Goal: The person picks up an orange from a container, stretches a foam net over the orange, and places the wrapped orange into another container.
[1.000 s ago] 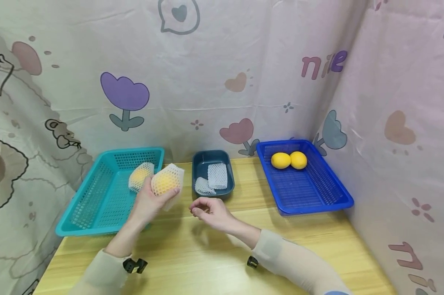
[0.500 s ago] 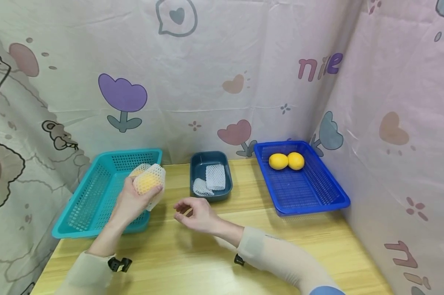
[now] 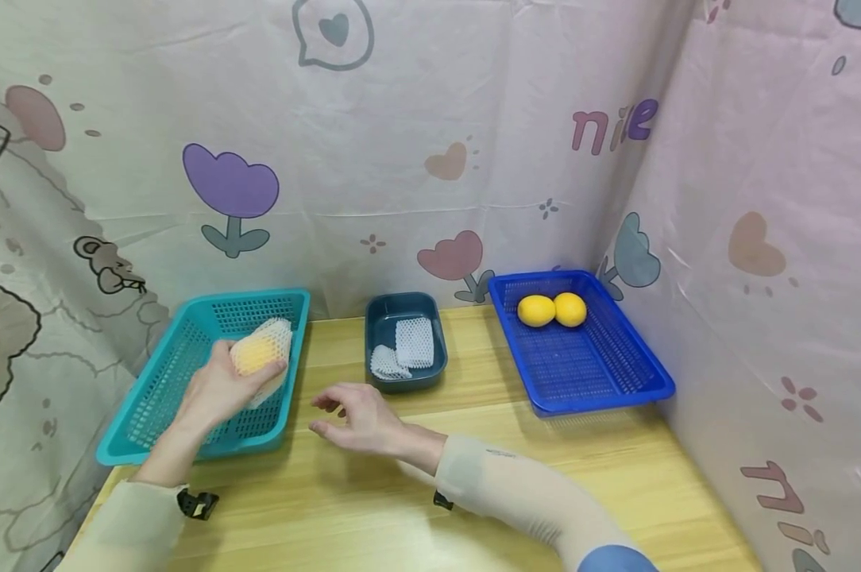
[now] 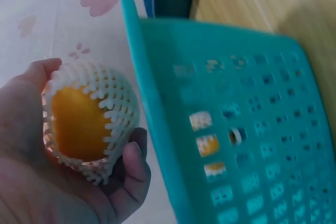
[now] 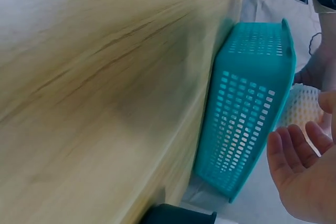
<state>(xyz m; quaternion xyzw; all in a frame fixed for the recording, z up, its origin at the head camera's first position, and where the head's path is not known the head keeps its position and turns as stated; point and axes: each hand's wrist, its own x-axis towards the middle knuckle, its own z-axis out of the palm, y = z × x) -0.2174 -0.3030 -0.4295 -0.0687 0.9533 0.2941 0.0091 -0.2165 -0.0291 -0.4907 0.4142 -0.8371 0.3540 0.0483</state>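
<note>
My left hand (image 3: 216,389) grips a lemon (image 3: 259,352) wrapped in a white foam net, holding it over the right part of the teal basket (image 3: 252,445). In the left wrist view, thumb and fingers curl round the foam net (image 4: 118,95), and the yellow peel shows through its opening. Another yellow, netted fruit (image 4: 208,145) is glimpsed through the holes of the basket wall; in the head view it is mostly hidden behind the held one. My right hand (image 3: 362,417) hovers above the table just right of the basket, fingers loosely bent, holding nothing.
A small dark blue tray (image 3: 405,384) stands mid-table, with a flat foam net (image 3: 415,342) and a crumpled foam net (image 3: 389,363) inside. At the right, a blue basket (image 3: 581,373) contains two bare lemons (image 3: 536,311). A patterned curtain (image 3: 373,159) closes off the back and sides.
The left hand has carried the netted lemon leftward and lower, from beside the teal basket's right edge to over its inside. The right hand has shifted left, its fingers a little more spread.
</note>
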